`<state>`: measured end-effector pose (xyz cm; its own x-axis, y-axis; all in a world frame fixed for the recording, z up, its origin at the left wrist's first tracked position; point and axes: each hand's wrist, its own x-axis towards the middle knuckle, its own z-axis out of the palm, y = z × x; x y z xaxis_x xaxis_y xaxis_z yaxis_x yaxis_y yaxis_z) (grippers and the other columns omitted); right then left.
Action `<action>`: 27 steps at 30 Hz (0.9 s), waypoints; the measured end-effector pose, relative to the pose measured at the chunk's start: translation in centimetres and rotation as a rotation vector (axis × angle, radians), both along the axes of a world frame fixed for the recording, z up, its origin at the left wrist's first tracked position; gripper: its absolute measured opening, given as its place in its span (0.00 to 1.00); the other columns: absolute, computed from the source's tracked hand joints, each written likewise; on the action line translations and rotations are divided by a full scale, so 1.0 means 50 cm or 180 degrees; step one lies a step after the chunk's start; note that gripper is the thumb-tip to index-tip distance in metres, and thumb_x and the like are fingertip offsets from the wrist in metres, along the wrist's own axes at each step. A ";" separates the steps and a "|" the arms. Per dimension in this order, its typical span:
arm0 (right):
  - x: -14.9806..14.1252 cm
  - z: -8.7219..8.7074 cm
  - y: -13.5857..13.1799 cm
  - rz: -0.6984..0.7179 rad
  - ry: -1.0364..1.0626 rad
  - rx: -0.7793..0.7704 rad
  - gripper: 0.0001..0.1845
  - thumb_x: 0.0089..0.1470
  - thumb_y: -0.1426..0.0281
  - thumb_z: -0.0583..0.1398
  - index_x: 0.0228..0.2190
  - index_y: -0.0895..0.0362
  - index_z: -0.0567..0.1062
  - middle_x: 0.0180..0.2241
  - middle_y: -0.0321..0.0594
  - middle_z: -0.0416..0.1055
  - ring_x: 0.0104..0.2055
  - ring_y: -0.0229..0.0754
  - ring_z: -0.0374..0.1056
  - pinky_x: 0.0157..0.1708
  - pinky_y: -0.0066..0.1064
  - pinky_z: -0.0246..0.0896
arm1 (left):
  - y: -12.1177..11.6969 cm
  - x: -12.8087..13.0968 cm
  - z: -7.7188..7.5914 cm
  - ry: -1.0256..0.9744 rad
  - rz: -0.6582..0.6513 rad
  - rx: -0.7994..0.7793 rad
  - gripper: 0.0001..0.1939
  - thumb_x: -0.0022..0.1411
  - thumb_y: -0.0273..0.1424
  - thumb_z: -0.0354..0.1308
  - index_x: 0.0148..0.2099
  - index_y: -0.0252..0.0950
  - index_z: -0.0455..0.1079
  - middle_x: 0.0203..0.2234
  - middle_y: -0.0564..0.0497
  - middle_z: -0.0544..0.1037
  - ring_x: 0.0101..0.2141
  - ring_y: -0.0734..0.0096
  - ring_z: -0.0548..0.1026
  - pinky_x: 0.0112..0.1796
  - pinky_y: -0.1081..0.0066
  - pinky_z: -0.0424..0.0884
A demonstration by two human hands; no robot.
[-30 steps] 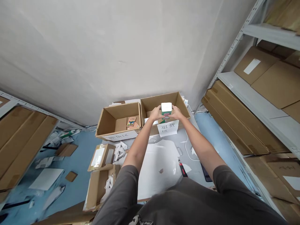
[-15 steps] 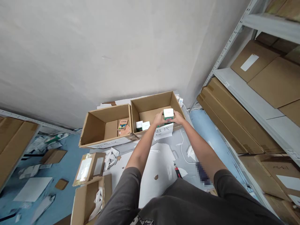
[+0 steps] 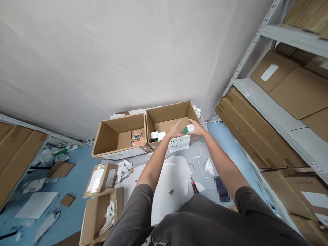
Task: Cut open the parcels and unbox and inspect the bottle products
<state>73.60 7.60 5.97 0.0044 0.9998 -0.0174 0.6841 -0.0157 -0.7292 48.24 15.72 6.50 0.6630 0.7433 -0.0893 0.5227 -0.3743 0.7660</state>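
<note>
A small white-and-green box (image 3: pixel 190 128) is low in the right-hand cardboard carton (image 3: pixel 167 111), close to its front right corner. My right hand (image 3: pixel 197 128) is over that box with thumb and fingers spread around it; whether it still touches the box is unclear. To the left, my left hand (image 3: pixel 174 130) reaches over the carton's front wall, fingers apart and nothing in them. Two more white-topped boxes, a left one (image 3: pixel 154 136) and a right one (image 3: pixel 161 135), sit together in the carton's front left corner.
The left carton (image 3: pixel 105 138) holds a small colourful pack (image 3: pixel 136 135). Handwritten paper labels (image 3: pixel 178 143) hang on both cartons' fronts. A taped box (image 3: pixel 98 180), crumpled paper (image 3: pixel 123 171) and a red-and-black tool (image 3: pixel 194 186) lie nearer. Loaded shelving (image 3: pixel 256 90) stands on the right.
The white-and-green box has gone from between both hands down into the right carton and now sits turned. My hands have moved apart, the left one coming off the box.
</note>
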 end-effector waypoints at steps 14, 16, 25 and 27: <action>-0.218 0.183 -0.131 0.0183 -0.0628 0.0521 0.66 0.42 0.50 0.78 0.74 0.45 0.57 0.77 0.52 0.50 0.79 0.64 0.43 0.74 0.62 0.49 | -0.157 -0.255 0.154 -0.0168 0.0170 0.0782 0.62 0.52 0.46 0.76 0.81 0.45 0.48 0.77 0.40 0.54 0.76 0.47 0.52 0.71 0.50 0.56; -0.283 0.199 -0.155 0.0246 -0.0680 0.0602 0.65 0.43 0.50 0.77 0.75 0.45 0.56 0.77 0.52 0.49 0.79 0.64 0.43 0.74 0.62 0.48 | -0.192 -0.325 0.170 -0.0150 0.0282 0.0897 0.60 0.53 0.46 0.74 0.80 0.45 0.49 0.77 0.41 0.55 0.76 0.48 0.52 0.72 0.50 0.55; -0.650 0.207 -0.245 0.0882 -0.0884 0.0922 0.60 0.49 0.44 0.73 0.74 0.49 0.58 0.77 0.55 0.50 0.78 0.70 0.44 0.72 0.67 0.48 | -0.390 -0.722 0.202 0.0426 0.1060 0.1246 0.54 0.56 0.47 0.73 0.78 0.45 0.56 0.78 0.41 0.53 0.75 0.37 0.51 0.72 0.45 0.51; -0.744 0.190 -0.259 0.1032 -0.0911 0.1132 0.59 0.49 0.42 0.71 0.73 0.49 0.59 0.77 0.54 0.50 0.78 0.71 0.44 0.72 0.70 0.48 | -0.447 -0.823 0.200 0.0538 0.1305 0.1353 0.53 0.56 0.47 0.73 0.78 0.46 0.57 0.78 0.43 0.52 0.75 0.33 0.48 0.71 0.43 0.51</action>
